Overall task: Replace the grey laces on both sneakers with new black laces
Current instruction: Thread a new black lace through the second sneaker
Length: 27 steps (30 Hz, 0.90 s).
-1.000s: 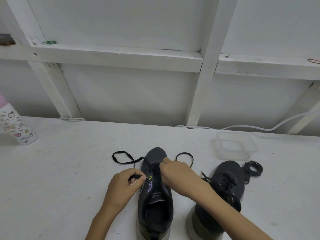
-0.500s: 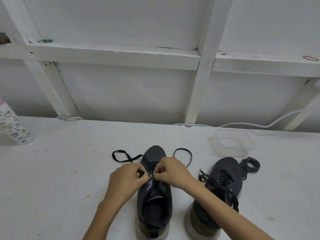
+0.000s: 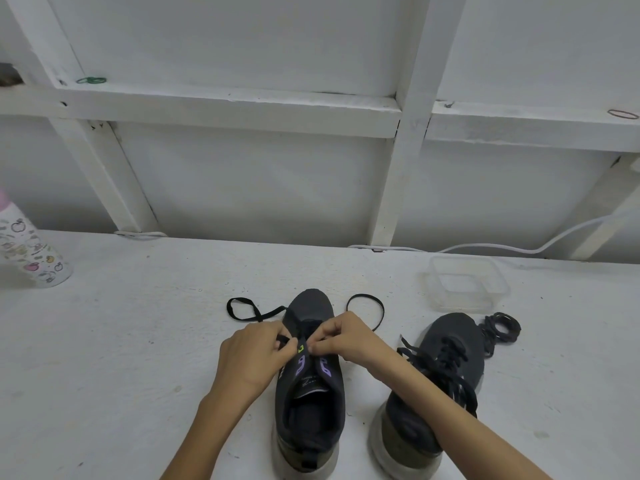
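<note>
Two dark grey sneakers stand on the white table, toes pointing away. Over the left sneaker (image 3: 311, 407) my left hand (image 3: 252, 358) pinches a black lace end at the left eyelets. My right hand (image 3: 343, 336) pinches the shoe's edge or lace by the right eyelets, near the tongue's green mark. The black lace (image 3: 242, 310) loops out on both sides of the toe. The right sneaker (image 3: 446, 362) is threaded with a black lace, ends loose. A coiled dark lace (image 3: 500, 329) lies by its toe.
A clear plastic container (image 3: 465, 284) stands behind the right sneaker. A patterned bottle (image 3: 27, 251) stands at the far left. A white cable (image 3: 519, 249) runs along the back edge under the white wooden wall frame.
My left hand has moved in from the shoe's left side to the eyelets. Both hands now meet over the laces near the tongue.
</note>
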Each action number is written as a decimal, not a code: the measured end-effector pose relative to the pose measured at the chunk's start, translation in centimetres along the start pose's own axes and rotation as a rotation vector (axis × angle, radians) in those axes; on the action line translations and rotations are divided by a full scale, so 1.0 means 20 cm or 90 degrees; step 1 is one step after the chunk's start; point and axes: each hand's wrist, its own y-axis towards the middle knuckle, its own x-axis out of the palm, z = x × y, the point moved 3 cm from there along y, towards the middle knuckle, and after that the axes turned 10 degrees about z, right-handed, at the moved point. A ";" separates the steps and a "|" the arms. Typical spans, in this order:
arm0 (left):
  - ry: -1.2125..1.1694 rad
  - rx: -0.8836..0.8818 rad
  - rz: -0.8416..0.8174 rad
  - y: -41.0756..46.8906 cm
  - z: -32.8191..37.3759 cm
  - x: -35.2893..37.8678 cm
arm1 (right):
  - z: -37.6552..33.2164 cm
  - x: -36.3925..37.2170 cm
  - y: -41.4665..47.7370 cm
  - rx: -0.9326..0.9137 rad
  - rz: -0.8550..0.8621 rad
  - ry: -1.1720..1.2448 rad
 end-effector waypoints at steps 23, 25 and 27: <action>0.017 0.037 -0.053 0.02 0.03 0.03 | 0.05 0.01 0.01 -0.036 0.006 0.019; -0.034 0.011 -0.062 0.02 0.00 0.04 | 0.05 0.01 0.01 -0.043 0.002 -0.002; -0.090 -0.012 -0.059 0.01 -0.03 0.04 | 0.04 0.02 0.02 -0.052 -0.003 -0.044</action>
